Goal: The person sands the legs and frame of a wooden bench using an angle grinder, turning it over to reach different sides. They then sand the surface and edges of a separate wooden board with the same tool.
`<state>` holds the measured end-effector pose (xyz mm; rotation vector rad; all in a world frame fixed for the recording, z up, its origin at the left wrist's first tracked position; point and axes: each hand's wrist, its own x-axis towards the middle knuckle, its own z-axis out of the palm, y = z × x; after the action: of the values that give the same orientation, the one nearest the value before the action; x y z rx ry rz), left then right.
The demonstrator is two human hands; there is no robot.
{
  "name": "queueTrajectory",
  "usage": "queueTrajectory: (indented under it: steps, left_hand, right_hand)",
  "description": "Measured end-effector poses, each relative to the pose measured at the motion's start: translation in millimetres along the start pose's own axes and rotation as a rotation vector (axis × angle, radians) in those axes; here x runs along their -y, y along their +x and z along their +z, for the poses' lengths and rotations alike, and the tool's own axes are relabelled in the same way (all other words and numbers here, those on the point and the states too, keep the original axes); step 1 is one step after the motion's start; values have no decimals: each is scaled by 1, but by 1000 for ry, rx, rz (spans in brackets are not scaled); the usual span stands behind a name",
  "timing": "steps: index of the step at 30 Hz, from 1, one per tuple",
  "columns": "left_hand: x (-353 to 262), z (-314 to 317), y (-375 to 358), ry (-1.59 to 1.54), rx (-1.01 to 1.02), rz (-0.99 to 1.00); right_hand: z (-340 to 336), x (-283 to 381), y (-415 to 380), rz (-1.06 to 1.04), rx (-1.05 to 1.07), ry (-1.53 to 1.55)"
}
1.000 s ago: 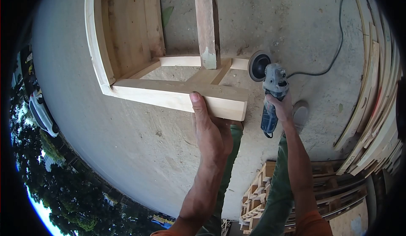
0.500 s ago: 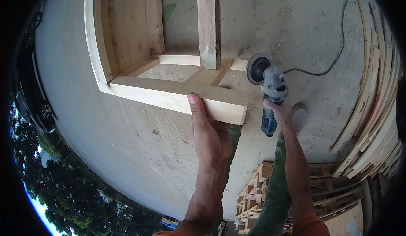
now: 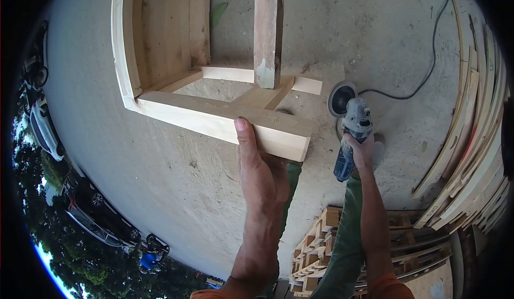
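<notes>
My left hand is closed round the near beam of a wooden frame, its thumb on the front face and the other fingers hidden underneath. The frame is pale wood, with a tall panel side at the left and a cross rail inside. A darker, weathered post meets that cross rail. Gripped by its body in my right hand is a dusty blue-grey angle grinder, to the right of the beam's end. Its round disc stands apart from the wood.
The grinder's black cord curves away to the upper right. Long timber strips lie stacked along the right. Wooden pallets stand by my legs. Parked cars and a person in blue are at the far lower left.
My right hand has moved the grinder right and slightly down, away from the frame. My left hand keeps its hold on the beam. The view has shifted, bringing more parked vehicles into sight.
</notes>
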<state>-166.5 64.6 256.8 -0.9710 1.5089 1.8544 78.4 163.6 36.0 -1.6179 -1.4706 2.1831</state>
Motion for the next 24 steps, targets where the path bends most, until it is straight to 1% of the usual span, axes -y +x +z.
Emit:
queueTrajectory:
  steps: [1, 3, 6, 8, 11, 13, 14, 15, 16, 20, 22, 24]
  left_hand:
    - [-1, -3, 0, -8, 54, 11]
    - [-1, -2, 1, 4, 29, 8]
    - [2, -4, 1, 25, 0, 8]
    - [3, -2, 1, 32, 3, 10]
    - [0, -3, 0, 47, 16, 17]
    - [0, -3, 3, 28, 34, 6]
    - [-3, -3, 6, 13, 36, 25]
    - [-2, -6, 4, 12, 38, 26]
    - [0, -7, 5, 9, 45, 28]
    - [-5, -2, 0, 8, -5, 25]
    - [-4, 0, -2, 3, 2, 10]
    - [-5, 1, -2, 0, 5, -8]
  right_hand:
    - [-8, -5, -7, 49, -43, 8]
    - [-14, -1, -14, 25, -55, 44]
    - [-1, 22, -20, -32, -21, 40]
    - [12, 36, -14, -30, 73, 94]
    - [31, 38, 5, -79, 81, 58]
    - [17, 16, 12, -51, 78, 0]
    - [9, 7, 17, -39, 46, -28]
    - [5, 5, 5, 3, -1, -55]
    - [0, 4, -1, 14, 3, 19]
    - [-1, 15, -7, 77, 44, 61]
    - [11, 18, 1, -26, 20, 67]
    - [21, 21, 12, -57, 50, 44]
